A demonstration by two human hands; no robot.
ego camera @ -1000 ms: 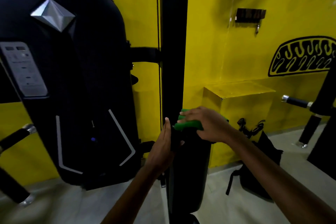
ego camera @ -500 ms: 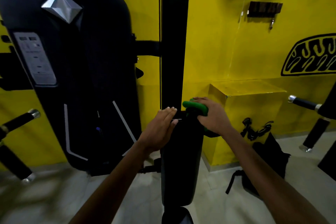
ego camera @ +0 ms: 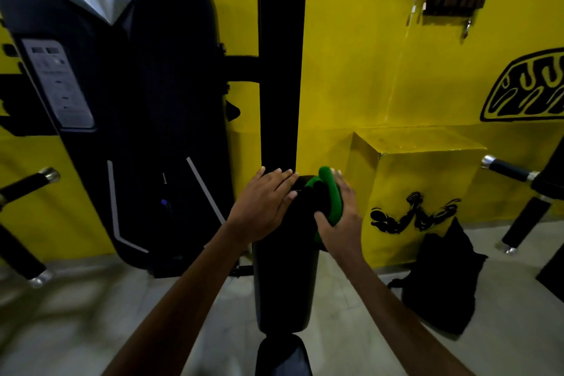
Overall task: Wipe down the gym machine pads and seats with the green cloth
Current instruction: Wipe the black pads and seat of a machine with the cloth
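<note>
Right hand [ego camera: 340, 217] grip holding green cloth [ego camera: 331, 195] against back pad [ego camera: 283, 268], left hand [ego camera: 262, 207] flat on pad top

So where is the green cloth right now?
In the head view, the green cloth sits right of centre, gripped in the right hand against the top right edge of the black back pad.

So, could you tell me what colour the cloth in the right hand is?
Bright green cloth, gripped by the right hand; head view.
</note>
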